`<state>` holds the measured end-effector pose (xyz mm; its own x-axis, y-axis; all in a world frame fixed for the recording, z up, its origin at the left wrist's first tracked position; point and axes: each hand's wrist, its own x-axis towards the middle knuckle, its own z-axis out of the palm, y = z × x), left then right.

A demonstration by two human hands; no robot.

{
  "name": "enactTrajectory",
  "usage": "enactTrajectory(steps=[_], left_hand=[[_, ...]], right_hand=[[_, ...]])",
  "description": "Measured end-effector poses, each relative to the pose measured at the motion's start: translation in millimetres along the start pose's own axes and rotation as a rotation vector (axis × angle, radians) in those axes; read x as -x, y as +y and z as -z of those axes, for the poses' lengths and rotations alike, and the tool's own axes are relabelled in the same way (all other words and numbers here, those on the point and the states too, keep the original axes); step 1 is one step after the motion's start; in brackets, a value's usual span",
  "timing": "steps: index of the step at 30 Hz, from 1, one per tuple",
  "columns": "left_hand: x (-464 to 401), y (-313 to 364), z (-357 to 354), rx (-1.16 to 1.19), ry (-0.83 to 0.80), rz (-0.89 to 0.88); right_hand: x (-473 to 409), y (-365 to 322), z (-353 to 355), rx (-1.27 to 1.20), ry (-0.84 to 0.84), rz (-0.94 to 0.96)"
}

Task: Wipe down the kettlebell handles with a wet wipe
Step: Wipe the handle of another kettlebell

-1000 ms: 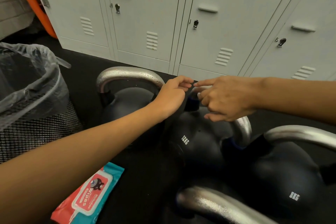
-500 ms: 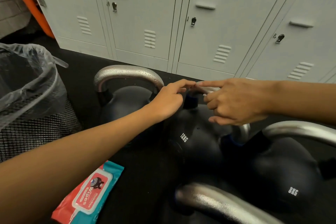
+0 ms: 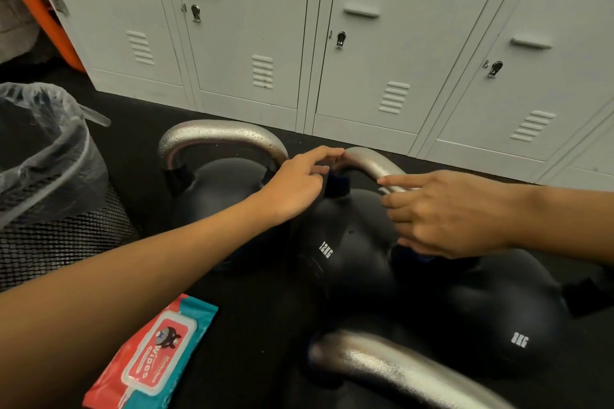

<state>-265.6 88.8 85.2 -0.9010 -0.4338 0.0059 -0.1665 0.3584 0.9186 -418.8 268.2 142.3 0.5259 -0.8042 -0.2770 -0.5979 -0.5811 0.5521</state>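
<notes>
A black kettlebell marked 12KG (image 3: 345, 252) stands in the middle with a silver handle (image 3: 373, 161). My left hand (image 3: 297, 184) pinches the handle's left end just above a blue band, index finger on top. My right hand (image 3: 445, 212) is on the right part of the same handle, with its index finger lying straight along the bar and the other fingers curled around it. No wipe shows in either hand. A red and teal wipes pack (image 3: 156, 355) lies closed on the floor under my left forearm.
Another kettlebell with a wet-looking silver handle (image 3: 219, 134) stands behind at left. An 8KG kettlebell (image 3: 518, 339) sits at right, and one more handle (image 3: 398, 372) is nearest me. A lined mesh bin (image 3: 50, 209) stands left. Grey lockers (image 3: 365, 60) close the back.
My right hand has slid to the right along the 12KG handle, away from my left fingertips, uncovering the bar between them. My left hand has stayed at the handle's left end.
</notes>
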Motion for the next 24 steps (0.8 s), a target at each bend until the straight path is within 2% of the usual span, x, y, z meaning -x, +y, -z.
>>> enactTrajectory(steps=[8, 11, 15, 21, 24], left_hand=[[1, 5, -2, 0.002, 0.011, -0.003], [3, 3, -1, -0.035, -0.026, 0.005], [3, 3, -1, -0.041, -0.018, 0.010], [4, 6, 0, -0.059, -0.045, 0.014], [4, 7, 0, -0.062, -0.045, 0.015]], right_hand=[[-13, -11, -6, 0.111, -0.008, -0.181], [-3, -27, -9, 0.073, 0.041, -0.142], [-7, -19, -3, 0.112, -0.028, -0.069], [8, -31, 5, 0.093, 0.010, -0.105], [6, -21, 5, 0.109, -0.033, -0.137]])
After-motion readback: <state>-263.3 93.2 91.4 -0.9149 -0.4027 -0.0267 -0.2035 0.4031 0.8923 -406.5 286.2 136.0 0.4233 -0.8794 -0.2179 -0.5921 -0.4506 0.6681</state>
